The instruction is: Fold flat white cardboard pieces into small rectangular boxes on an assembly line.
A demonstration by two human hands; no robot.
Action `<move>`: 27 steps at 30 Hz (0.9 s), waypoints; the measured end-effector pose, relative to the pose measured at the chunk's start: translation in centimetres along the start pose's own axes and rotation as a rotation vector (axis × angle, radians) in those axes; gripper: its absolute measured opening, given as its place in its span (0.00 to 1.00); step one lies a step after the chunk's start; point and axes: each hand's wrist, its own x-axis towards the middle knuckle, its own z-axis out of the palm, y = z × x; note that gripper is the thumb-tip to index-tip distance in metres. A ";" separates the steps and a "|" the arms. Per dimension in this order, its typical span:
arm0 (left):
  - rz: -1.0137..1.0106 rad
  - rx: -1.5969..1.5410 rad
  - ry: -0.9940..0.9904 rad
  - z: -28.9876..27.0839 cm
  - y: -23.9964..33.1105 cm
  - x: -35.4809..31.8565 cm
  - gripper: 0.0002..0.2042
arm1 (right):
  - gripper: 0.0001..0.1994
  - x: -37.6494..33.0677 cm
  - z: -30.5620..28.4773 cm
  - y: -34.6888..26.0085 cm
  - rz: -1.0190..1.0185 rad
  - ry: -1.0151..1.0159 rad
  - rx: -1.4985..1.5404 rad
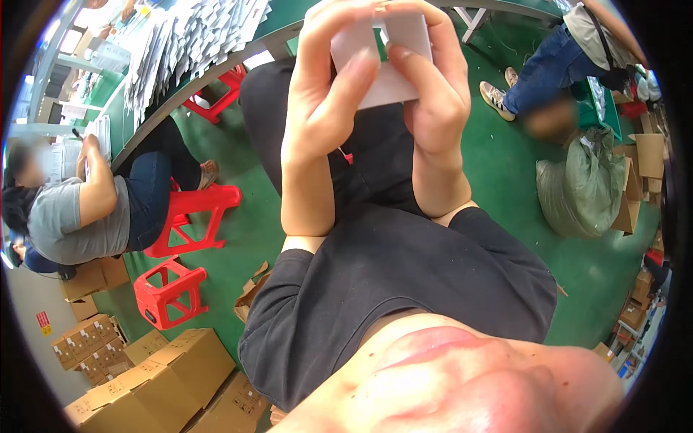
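Observation:
Up in front of me, both hands grip a small white folded card piece (390, 86), which looks like a little carton with its flaps bent in. My left hand (317, 101) wraps its left side, with the thumb pressed on the white face. On the opposite side, my right hand (442, 97) curls around the edge, thumb bent inward. Between the thumbs a small gap shows green behind it. The upper fingertips are partly cut off by the picture's edge. Nearest to my left hand, beyond it, lies a spread heap of flat white paper pieces (191, 54) on a green table (285, 20).
At left a seated person (79, 209) holds a pen over papers. Red stools (172, 292) stand on the green floor beside me. Cardboard boxes (155, 382) are stacked behind at lower left. Rightward are a bulging sack (583, 189), a green crate (603, 108) and another person in jeans (552, 65).

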 end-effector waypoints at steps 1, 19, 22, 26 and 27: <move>0.095 -0.069 -0.039 -0.2 -0.7 0.0 0.30 | 0.22 0.2 -0.2 0.0 0.001 -0.002 -0.012; -0.057 0.112 0.091 -5.5 -6.4 8.9 0.10 | 0.25 13.9 0.4 2.9 0.275 -0.022 -0.334; -0.135 0.095 0.134 -8.8 -8.8 10.9 0.11 | 0.23 17.5 0.9 5.6 0.425 0.000 -0.391; -0.188 0.185 0.058 -13.1 -10.2 14.2 0.13 | 0.26 22.5 1.4 8.1 0.382 -0.160 -0.604; -0.215 0.168 0.075 -13.8 -10.4 15.0 0.13 | 0.26 23.7 1.6 8.6 0.417 -0.160 -0.616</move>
